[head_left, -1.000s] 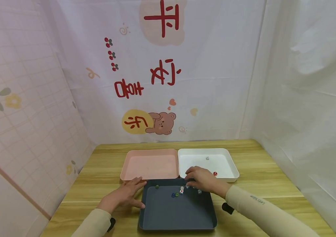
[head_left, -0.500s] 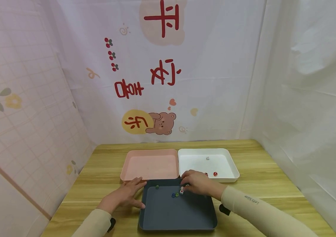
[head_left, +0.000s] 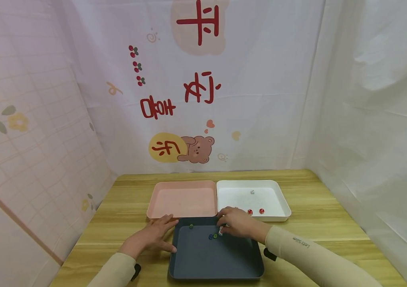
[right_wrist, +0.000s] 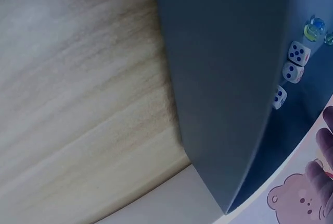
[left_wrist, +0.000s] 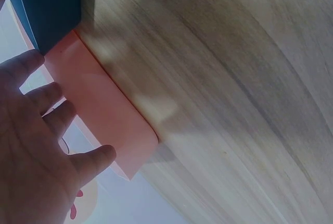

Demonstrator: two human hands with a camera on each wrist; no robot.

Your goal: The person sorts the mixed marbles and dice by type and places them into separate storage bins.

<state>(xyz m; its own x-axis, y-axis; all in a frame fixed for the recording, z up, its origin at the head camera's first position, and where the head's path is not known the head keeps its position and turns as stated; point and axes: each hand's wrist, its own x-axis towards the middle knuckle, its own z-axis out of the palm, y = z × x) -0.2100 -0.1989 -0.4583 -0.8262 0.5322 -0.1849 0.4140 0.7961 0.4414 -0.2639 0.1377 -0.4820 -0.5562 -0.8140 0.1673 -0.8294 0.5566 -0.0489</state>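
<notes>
My left hand (head_left: 153, 236) lies at the left rim of the dark blue-grey tray (head_left: 218, 263), fingers spread and straight; the left wrist view shows it over the corner where this tray meets the pink tray (left_wrist: 104, 99). My right hand (head_left: 241, 223) reaches into the tray's far right part, fingers bent over white dice (head_left: 221, 231). Whether it pinches a die I cannot tell. In the right wrist view several of its fingers (right_wrist: 325, 143) show at the edge; the dice (right_wrist: 293, 72) lie in the tray beside glass beads (right_wrist: 314, 29).
Behind stand the pink tray and a white tray (head_left: 271, 187), which holds red dice (head_left: 261, 211) and a clear one (head_left: 252, 192). A green bead (head_left: 191, 226) and two more beads (head_left: 212, 236) lie in the dark tray. A printed cloth (head_left: 261, 99) hangs behind the wooden table (head_left: 131, 191).
My right hand has moved from above the white tray's front edge down and left to the white dice. A red die in the white tray has come into view. My left hand has stayed put.
</notes>
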